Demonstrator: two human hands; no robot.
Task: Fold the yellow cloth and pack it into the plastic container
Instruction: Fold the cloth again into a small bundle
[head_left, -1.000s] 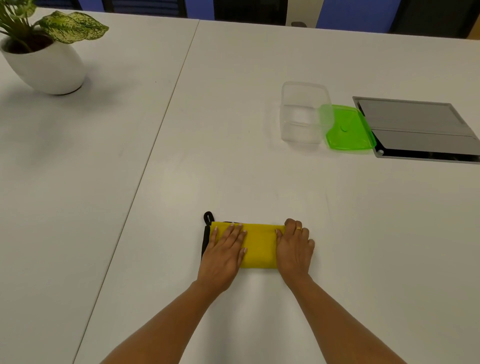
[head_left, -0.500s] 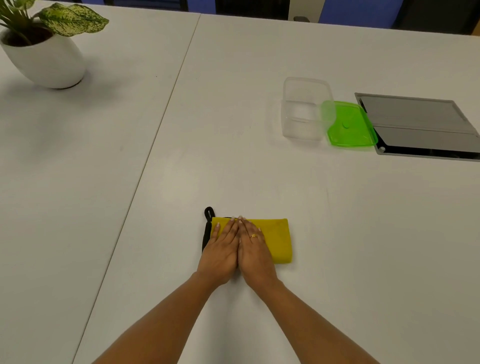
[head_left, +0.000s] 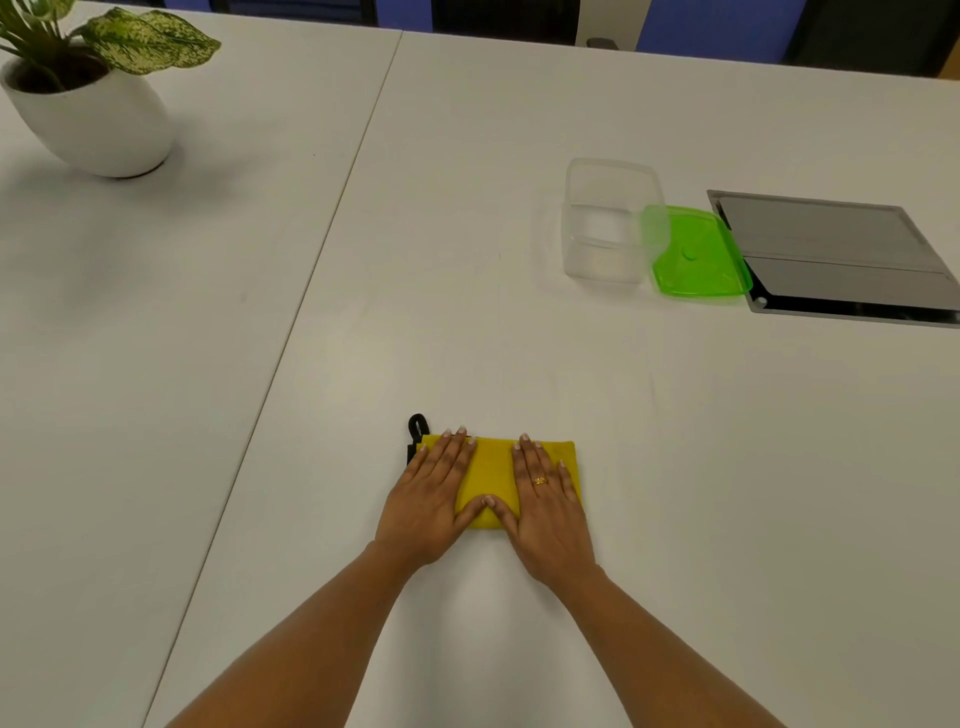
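The yellow cloth (head_left: 491, 467) lies folded into a small rectangle on the white table, near the front. A black edge and hanging loop stick out at its left end. My left hand (head_left: 434, 493) rests flat on the cloth's left part, fingers together and pointing away. My right hand (head_left: 545, 499), with a ring on it, presses flat on the right part. The two thumbs nearly touch over the cloth's near edge. The clear plastic container (head_left: 610, 223) stands empty and open, far back to the right. Its green lid (head_left: 693, 254) lies beside it on the right.
A grey metal panel (head_left: 831, 254) is set into the table right of the lid. A white pot with a leafy plant (head_left: 91, 111) stands at the far left. A seam (head_left: 322, 249) runs between the two tabletops, left of the cloth.
My hands were apart, came together side by side on the cloth's left half, and have now spread apart again across it. The cloth stays in place.
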